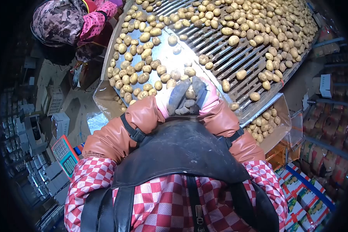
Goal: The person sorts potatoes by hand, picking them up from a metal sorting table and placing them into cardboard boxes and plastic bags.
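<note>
My left hand (176, 96) and my right hand (200, 92) are close together at the near edge of the sorting table, in dirty grey and pink gloves. Between them sits a potato (190, 92), with the fingers of both hands closed around it. Whether more potatoes are in the gloves I cannot make out. Just beyond my hands, loose potatoes (144, 78) lie on the smooth metal sheet (174, 36). To the right, slatted metal bars (216, 50) carry a few scattered potatoes, with a dense heap (259, 23) farther back.
An open carton of potatoes (263, 125) stands below the table's right corner; another cardboard box (108, 98) is under its left side. A person in a pink sleeve (92, 25) works at the left. A red-framed scale (65, 154) and stacked printed boxes (303, 197) flank me.
</note>
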`<state>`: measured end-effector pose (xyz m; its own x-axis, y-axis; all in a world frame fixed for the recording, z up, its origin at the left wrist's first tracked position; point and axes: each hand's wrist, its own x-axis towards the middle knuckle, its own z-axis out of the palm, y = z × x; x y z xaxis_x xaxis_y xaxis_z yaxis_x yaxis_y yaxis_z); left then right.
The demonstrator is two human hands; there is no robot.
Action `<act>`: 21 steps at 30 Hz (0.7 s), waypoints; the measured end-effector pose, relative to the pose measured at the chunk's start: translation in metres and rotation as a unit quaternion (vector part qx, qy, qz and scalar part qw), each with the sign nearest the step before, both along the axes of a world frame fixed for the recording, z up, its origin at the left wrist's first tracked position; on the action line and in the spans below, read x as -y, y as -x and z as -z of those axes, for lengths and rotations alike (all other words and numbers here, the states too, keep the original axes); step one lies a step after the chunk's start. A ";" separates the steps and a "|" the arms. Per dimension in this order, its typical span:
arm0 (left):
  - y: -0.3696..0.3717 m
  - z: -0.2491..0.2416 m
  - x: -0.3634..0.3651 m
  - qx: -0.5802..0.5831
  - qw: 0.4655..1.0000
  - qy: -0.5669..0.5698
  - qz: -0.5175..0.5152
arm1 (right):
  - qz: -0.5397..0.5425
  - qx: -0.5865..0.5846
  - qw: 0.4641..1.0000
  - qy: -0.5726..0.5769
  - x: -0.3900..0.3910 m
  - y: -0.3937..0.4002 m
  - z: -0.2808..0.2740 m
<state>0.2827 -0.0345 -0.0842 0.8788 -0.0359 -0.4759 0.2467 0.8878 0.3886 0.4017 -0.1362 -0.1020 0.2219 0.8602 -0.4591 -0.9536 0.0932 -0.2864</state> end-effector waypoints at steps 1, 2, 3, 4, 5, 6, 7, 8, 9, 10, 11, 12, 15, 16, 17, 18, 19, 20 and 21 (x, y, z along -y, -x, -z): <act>0.002 -0.001 0.001 0.019 0.999 0.027 0.001 | -0.009 0.082 0.996 -0.020 0.003 0.002 0.013; 0.002 -0.004 0.001 0.018 0.999 0.027 0.002 | -0.008 0.082 0.996 -0.019 0.005 0.001 0.028; 0.002 -0.011 0.001 -0.061 0.997 -0.040 0.024 | -0.005 0.187 0.982 0.011 0.003 0.000 0.036; 0.001 -0.015 0.000 -0.138 0.983 -0.108 0.047 | -0.002 0.291 0.956 0.041 0.003 -0.003 0.044; 0.003 -0.013 0.001 -0.138 0.983 -0.108 0.047 | -0.002 0.291 0.956 0.041 0.005 -0.004 0.051; 0.006 -0.013 0.002 -0.087 0.989 -0.085 0.080 | 0.030 0.190 0.980 0.043 0.004 -0.005 0.047; 0.006 -0.014 0.001 -0.033 0.991 -0.065 0.113 | 0.062 0.090 0.993 0.042 0.001 -0.009 0.043; 0.007 -0.015 0.001 0.003 0.988 -0.109 0.107 | 0.065 0.157 0.981 0.091 0.002 -0.014 0.038; 0.007 -0.017 -0.003 0.044 0.974 -0.169 0.142 | 0.063 0.222 0.962 0.146 0.003 -0.019 0.033; 0.007 -0.018 -0.005 0.084 0.954 -0.227 0.175 | 0.065 0.243 0.953 0.169 0.007 -0.031 0.031; -0.005 -0.027 -0.005 0.047 0.947 -0.254 0.190 | 0.084 0.240 0.956 0.147 0.013 -0.053 0.036; -0.006 -0.022 -0.007 0.045 0.948 -0.252 0.190 | 0.122 0.211 0.968 0.068 0.019 -0.088 0.046; -0.004 -0.028 -0.007 -0.008 0.959 -0.277 0.060 | 0.315 0.136 0.939 0.015 0.043 -0.159 -0.014; -0.003 -0.023 -0.009 -0.008 0.959 -0.277 0.058 | 0.354 0.084 0.930 -0.050 0.050 -0.164 -0.028; -0.004 -0.013 -0.012 0.033 0.963 -0.265 0.035 | 0.349 0.090 0.933 0.023 0.047 -0.156 -0.029; -0.005 -0.001 -0.016 0.075 0.965 -0.251 0.008 | 0.339 0.096 0.931 0.096 0.043 -0.148 -0.030; -0.009 0.011 -0.019 0.063 0.956 -0.285 -0.007 | 0.206 0.205 0.955 0.063 0.054 -0.145 0.005; -0.011 0.019 -0.022 0.058 0.956 -0.287 -0.021 | 0.157 0.258 0.946 0.121 0.045 -0.120 0.015; -0.011 0.025 -0.026 0.017 0.908 -0.418 -0.038 | 0.099 0.264 0.947 0.153 0.039 -0.106 0.030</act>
